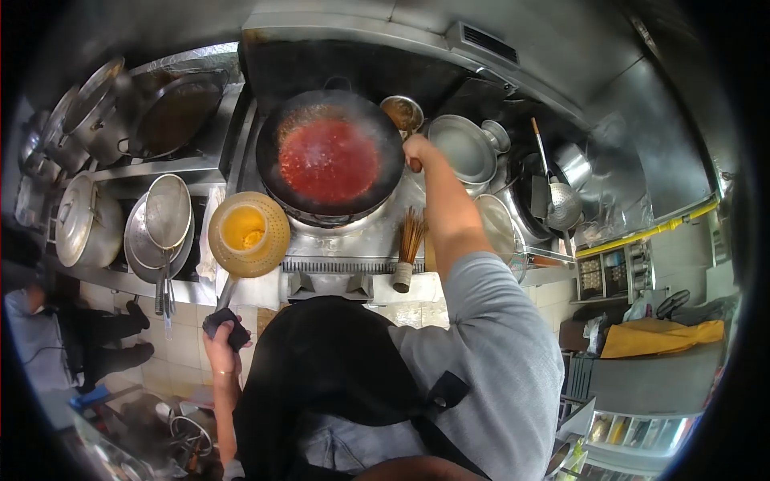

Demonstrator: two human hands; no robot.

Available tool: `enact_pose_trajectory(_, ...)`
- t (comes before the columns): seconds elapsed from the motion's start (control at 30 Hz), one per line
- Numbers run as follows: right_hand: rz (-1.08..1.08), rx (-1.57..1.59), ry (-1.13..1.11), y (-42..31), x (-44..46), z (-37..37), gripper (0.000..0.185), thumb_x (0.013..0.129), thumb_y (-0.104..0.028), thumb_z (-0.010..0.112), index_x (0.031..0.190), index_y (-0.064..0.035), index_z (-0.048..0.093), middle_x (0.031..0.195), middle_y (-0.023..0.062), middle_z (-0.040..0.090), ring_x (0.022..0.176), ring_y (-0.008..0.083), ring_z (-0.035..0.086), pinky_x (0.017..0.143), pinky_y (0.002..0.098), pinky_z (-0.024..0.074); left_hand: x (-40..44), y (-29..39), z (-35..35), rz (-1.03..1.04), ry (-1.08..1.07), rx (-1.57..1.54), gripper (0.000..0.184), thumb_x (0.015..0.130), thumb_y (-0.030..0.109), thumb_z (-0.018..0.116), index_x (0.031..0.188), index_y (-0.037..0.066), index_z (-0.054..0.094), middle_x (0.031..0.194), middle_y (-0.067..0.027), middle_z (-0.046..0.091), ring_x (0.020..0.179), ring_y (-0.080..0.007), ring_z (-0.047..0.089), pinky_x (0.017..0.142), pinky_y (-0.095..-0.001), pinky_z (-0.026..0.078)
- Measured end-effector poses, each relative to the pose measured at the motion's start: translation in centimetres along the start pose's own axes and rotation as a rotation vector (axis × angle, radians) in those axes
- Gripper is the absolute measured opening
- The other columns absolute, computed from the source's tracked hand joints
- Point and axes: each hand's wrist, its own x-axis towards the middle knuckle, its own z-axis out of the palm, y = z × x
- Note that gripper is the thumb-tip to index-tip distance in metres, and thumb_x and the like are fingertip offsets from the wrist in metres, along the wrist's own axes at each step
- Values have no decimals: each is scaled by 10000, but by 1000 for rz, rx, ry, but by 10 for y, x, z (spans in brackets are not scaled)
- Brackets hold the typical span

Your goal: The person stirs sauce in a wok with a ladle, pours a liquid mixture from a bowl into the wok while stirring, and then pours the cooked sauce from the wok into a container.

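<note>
My left hand (pixel 223 349) is closed around a dark cloth (pixel 227 327) wrapped on the handle of a perforated strainer (pixel 274 218). Inside the strainer sits a round yellow container (pixel 241 220) with orange contents. The strainer is left of a black wok (pixel 277 180), where red sauce (pixel 329 156) bubbles and steams. My right hand (pixel 417 148) grips a wooden handle (pixel 415 165) at the wok's right rim. What is on the handle's far end is hard to make out. Just beyond this hand stands a small metal pot (pixel 403 112) with brown contents.
A bamboo brush (pixel 409 248) stands at the stove's front edge. Right of my arm are a metal basin (pixel 463 148) and a slotted ladle (pixel 563 207). At left are a mesh strainer (pixel 168 210), a lidded pot (pixel 84 220) and another wok (pixel 178 116). Another person (pixel 76 341) is at far left.
</note>
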Motion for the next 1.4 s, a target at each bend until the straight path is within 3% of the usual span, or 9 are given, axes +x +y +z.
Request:
enact_pose_trajectory(0.1, 144, 759, 69, 110, 141, 58, 133, 729, -110, 675, 747, -79, 803, 738, 163, 742, 689, 258, 733, 617, 399, 559, -4, 2, 2, -17, 24, -11, 333, 895, 123, 616, 1180, -46, 593, 990, -179, 688, 650, -279, 706, 473, -361, 602)
enact_pose_trajectory(0.2, -81, 138, 50, 87, 99, 28, 158, 767, -130, 664, 683, -71, 784, 767, 213, 743, 774, 343, 754, 699, 434, 582, 0, 5, 8, -27, -26, 0, 357, 893, 134, 612, 1204, -40, 582, 1002, -179, 690, 675, -287, 711, 492, -367, 610)
enact_pose_trajectory(0.23, 47, -193, 19, 48, 38, 15, 436, 856, -82, 570, 1259, 60, 655, 1077, 359, 697, 871, 423, 742, 756, 431, 586, -1, 7, 11, -45, -25, -16, 377, 888, 146, 614, 1220, -30, 577, 1000, -179, 690, 693, -293, 715, 504, -371, 613)
enact_pose_trajectory(0.37, 206, 226, 643, 9, -94, 68, 830, 866, -25, 552, 1627, -71, 226, 1221, 355, 652, 1139, 468, 656, 989, 509, 508, 5, 17, 13, -98, -38, -82, 445, 875, 175, 618, 1278, 0, 553, 997, -183, 690, 740, -311, 722, 527, -378, 619)
enact_pose_trajectory(0.6, 541, 298, 821, 15, -171, 103, 805, 926, -60, 541, 1637, -59, 165, 1163, 340, 672, 1118, 451, 675, 995, 506, 519, 15, 23, 49, -6, -223, 28, 418, 871, 97, 635, 1270, 23, 534, 971, -147, 634, 766, -277, 701, 560, -377, 630)
enact_pose_trajectory(0.7, 457, 475, 1110, 127, -54, 144, 532, 906, -35, 506, 1432, 16, 445, 1064, 269, 693, 854, 387, 728, 660, 484, 591, 29, 20, 89, 80, -331, 132, 377, 900, 137, 651, 1246, 26, 551, 969, -136, 627, 754, -250, 692, 566, -369, 619)
enact_pose_trajectory(0.8, -265, 2003, 538, 108, -126, 113, 76, 869, 6, 514, 832, -57, 536, 743, 109, 571, 544, 168, 540, 463, 297, 475, 48, 21, 133, -106, -488, 161, 376, 949, 333, 665, 1186, 55, 580, 923, -117, 656, 752, -254, 696, 587, -366, 604)
enact_pose_trajectory(1.13, 316, 158, 898, 86, -154, 140, 672, 897, -97, 520, 1534, 45, 361, 1145, 312, 701, 1012, 430, 713, 878, 483, 565, 165, -52, 251, -574, -351, 43, 518, 934, 644, 580, 1182, 190, 600, 946, -30, 639, 790, -213, 665, 583, -405, 614)
enact_pose_trajectory(1.4, 310, 78, 728, 43, -221, 81, 824, 878, -84, 583, 1627, -103, 242, 1090, 353, 691, 1084, 488, 669, 961, 518, 521, 175, -48, 284, -576, -317, 116, 438, 896, 494, 686, 1204, 186, 643, 1014, -34, 686, 782, -194, 676, 529, -283, 582)
